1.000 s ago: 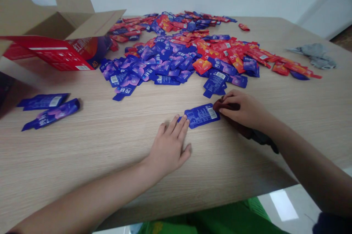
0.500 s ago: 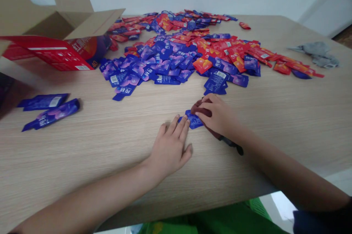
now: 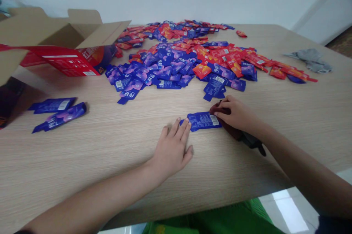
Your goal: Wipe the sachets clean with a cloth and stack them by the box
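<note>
Head view: right hand [image 3: 238,114] pinches a half-hidden maroon item [image 3: 230,130] while left hand [image 3: 171,149], spread flat, partly covers a blue sachet [image 3: 202,121].

Indoor workspace; table [image 3: 115,142], open carton [image 3: 67,63], heaped sachets [image 3: 166,62]

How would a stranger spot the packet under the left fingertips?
On the table, look in front of the big pile. There the left hand rests on a blue packet, the right hand holding a dark red item at its barcode end. Only it lies between the hands.
</note>
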Demonstrator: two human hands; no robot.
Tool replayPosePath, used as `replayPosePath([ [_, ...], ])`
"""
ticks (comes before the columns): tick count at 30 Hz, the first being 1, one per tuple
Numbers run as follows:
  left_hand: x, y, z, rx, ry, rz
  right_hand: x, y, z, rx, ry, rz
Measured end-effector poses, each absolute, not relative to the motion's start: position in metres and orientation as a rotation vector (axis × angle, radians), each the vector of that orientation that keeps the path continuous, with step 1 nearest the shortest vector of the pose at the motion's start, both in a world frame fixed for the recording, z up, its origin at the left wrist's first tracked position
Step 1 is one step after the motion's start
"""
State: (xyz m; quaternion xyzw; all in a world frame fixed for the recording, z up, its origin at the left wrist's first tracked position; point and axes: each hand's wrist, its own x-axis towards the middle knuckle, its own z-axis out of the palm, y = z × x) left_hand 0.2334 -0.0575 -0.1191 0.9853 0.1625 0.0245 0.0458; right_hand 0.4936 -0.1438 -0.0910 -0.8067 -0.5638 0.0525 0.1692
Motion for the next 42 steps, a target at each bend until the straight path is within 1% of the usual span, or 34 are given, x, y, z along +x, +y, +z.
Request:
replayPosePath([
  [5, 0.234, -0.057, -0.118, 3.019, 0.488, 0.075, 0.453, -0.125, -0.077, -2.156, -1.655, 0.035],
  [10, 0.234, -0.058, -0.118, 3.011, 0.504, 0.063, 0.412, -0.118, -0.094, -2.098, -1.834, -0.026],
  [22, 0.236, -0.058, -0.114, 3.008, 0.478, 0.024, 0.465, -0.154, -0.113, -2.259, -1.535, -0.06],
  [28, 0.235, -0.059, -0.114, 3.014, 0.479, 0.065, 0.481, -0.158, -0.102, -2.289, -1.569, 0.008],
  [34, 0.234, -0.059, -0.115, 3.02, 0.479, 0.075, 0.452, -0.137, -0.076, -2.118, -1.671, -0.032],
  [38, 0.234, -0.059, -0.115, 3.012, 0.487, 0.054, 0.423, -0.125, -0.086, -2.074, -1.839, 0.029],
  [42, 0.234, -0.059, -0.115, 2.996, 0.48, 0.042, 0.426, -0.127, -0.101, -2.105, -1.812, 0.013],
])
